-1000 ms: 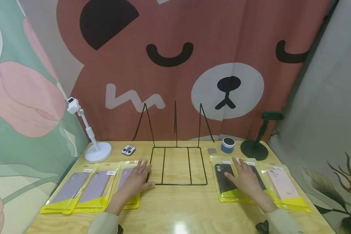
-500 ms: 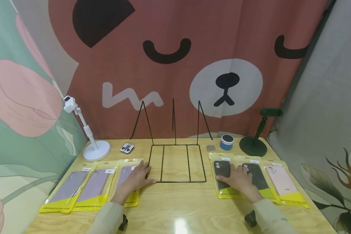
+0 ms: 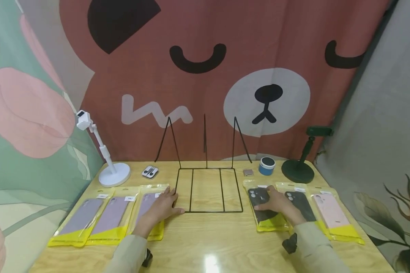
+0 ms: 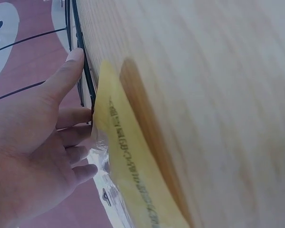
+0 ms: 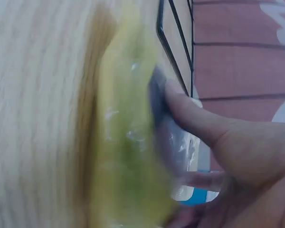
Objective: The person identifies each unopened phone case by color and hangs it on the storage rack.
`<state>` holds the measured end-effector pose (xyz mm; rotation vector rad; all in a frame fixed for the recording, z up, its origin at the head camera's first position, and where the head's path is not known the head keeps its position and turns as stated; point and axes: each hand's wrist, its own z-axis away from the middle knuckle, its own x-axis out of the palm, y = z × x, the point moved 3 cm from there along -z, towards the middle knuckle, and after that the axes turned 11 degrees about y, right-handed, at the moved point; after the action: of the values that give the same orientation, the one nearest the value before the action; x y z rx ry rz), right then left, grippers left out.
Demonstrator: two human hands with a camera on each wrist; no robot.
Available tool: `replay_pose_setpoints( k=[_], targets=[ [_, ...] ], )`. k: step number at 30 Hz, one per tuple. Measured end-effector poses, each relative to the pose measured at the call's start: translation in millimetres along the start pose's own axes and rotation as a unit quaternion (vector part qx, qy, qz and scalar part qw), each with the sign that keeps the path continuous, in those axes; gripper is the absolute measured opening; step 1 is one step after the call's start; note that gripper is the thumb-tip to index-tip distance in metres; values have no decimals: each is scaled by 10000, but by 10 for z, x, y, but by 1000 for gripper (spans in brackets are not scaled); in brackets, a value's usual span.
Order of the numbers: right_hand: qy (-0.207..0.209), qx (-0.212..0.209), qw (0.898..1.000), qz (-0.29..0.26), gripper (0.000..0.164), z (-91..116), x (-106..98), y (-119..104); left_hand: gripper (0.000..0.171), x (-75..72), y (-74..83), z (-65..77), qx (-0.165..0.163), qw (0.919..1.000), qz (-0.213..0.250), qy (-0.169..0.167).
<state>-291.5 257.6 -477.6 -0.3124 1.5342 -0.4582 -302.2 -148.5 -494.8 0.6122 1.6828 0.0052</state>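
Over the leftmost package of the right group, my right hand [image 3: 281,201] grips a black phone case [image 3: 262,215] in its clear-and-yellow pouch, thumb on the left side and fingers on the far right. The right wrist view shows the thumb on the dark case [image 5: 157,92], with the yellow part of the pouch [image 5: 126,156] blurred. My left hand [image 3: 161,209] rests with loose, spread fingers at the left edge of a black wire rack [image 3: 192,191]. Its thumb lies by the front bar. Beneath this hand, partly hidden, is a pouched purple phone case [image 3: 145,204].
Two more pouched purple cases [image 3: 110,216] lie left; another black case [image 3: 300,204] and a pink case [image 3: 330,209] lie right. Behind are a white stand [image 3: 114,174], boxed earphones [image 3: 150,172], a small square item [image 3: 248,172], a blue-and-white jar [image 3: 266,167] and a dark green stand [image 3: 297,171].
My right hand has moved left from between the two black cases and closed its fingers round the leftmost one, whose pouch has shifted slightly. The left hand has stayed by the rack.
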Motion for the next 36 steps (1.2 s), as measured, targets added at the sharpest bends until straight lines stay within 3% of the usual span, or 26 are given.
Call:
replay_pose_setpoints(
  k=[5, 9, 13, 19, 23, 28, 32, 36],
  targets=[
    [58, 217, 9988, -426, 93, -39, -27, 118, 76, 27, -22, -34, -38, 10000, 54, 16],
    [360, -67, 9963, -780, 68, 51, -56, 202, 76, 28, -26, -32, -52, 10000, 33, 34],
    [691, -664, 9858, -1382, 48, 288, -179, 166, 76, 18, -16, -26, -46, 10000, 51, -19],
    [740, -1384, 9533, -2579, 48, 803, -340, -308, 76, -18, -45, -20, -217, 9992, 237, -253],
    [813, -1847, 9210, -3333, 49, 1026, -386, -785, 75, -26, -75, -18, -330, 9978, 437, -363],
    [1195, -2514, 8722, -4023, 52, 998, -410, -1333, 74, -13, -94, -25, -351, 9969, 599, -377],
    [1488, -2731, 8559, -4131, 52, 867, -357, -1615, 74, -1, -105, -25, -356, 9967, 643, -342],
    [1614, -2730, 8478, -4250, 51, 839, -333, -1765, 75, -2, -110, -37, -436, 9965, 618, -348]
  ],
)
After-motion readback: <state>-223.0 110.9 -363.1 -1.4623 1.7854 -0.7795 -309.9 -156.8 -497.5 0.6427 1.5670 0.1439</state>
